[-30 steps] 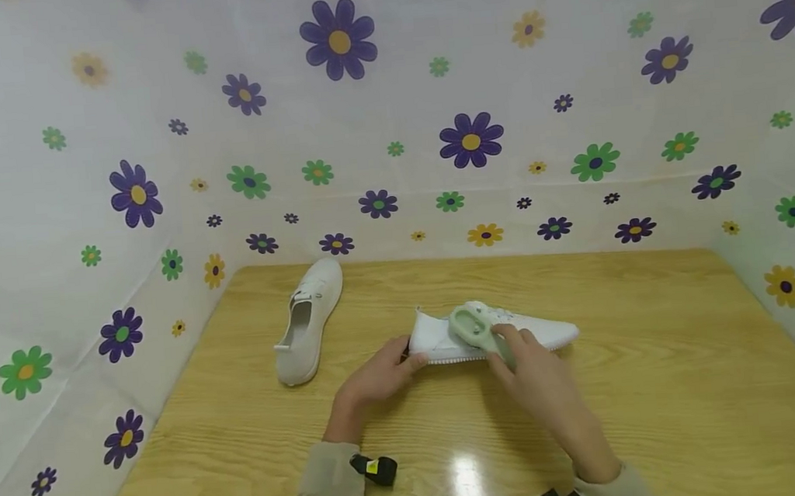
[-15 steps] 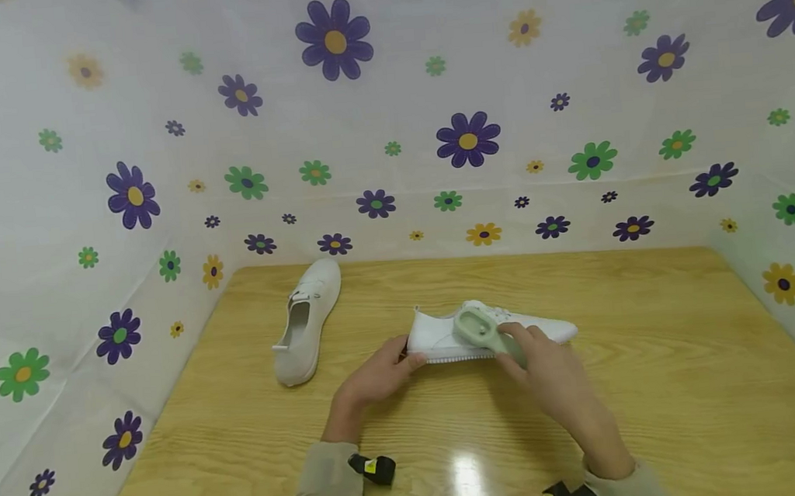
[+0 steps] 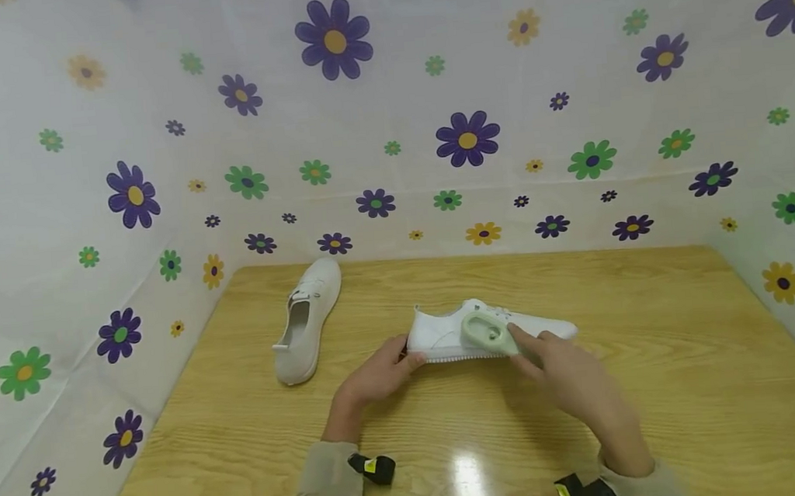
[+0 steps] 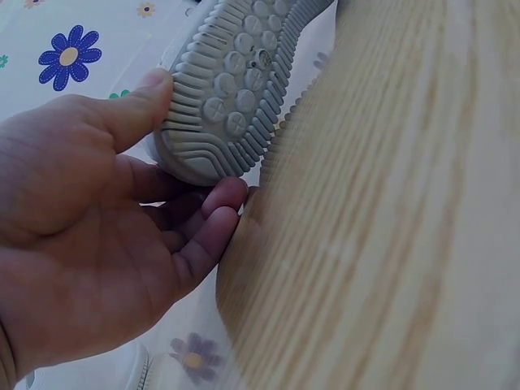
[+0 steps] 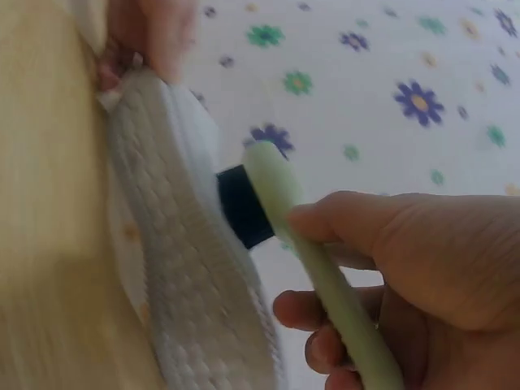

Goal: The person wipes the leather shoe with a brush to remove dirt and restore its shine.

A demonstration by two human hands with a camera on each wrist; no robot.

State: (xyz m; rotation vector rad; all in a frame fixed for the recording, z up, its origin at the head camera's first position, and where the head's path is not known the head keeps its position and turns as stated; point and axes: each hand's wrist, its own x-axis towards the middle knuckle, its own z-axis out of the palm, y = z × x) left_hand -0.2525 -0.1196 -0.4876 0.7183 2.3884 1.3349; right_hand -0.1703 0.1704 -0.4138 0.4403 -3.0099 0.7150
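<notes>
A white shoe (image 3: 439, 333) is held tilted at the middle of the table, its toe to the right. My left hand (image 3: 378, 374) grips its heel; in the left wrist view the thumb of that hand (image 4: 97, 219) lies against the ridged grey sole (image 4: 223, 97). My right hand (image 3: 576, 378) holds a pale green brush (image 3: 486, 333) by its handle, the head against the near side of the shoe. From the right wrist, dark bristles (image 5: 245, 206) touch the shoe's side beside the sole (image 5: 195, 268), with my right hand (image 5: 422, 276) round the green handle (image 5: 345, 305).
A second white shoe (image 3: 307, 321) stands on the wooden table (image 3: 660, 383) at the back left, its toe pointing to the back. White sheeting with printed flowers (image 3: 468, 141) rises behind the table and along both sides.
The brush and my right hand have moved a little to the right along the shoe's side. My left hand keeps its hold on the heel, and the shoe is nearly where it was.
</notes>
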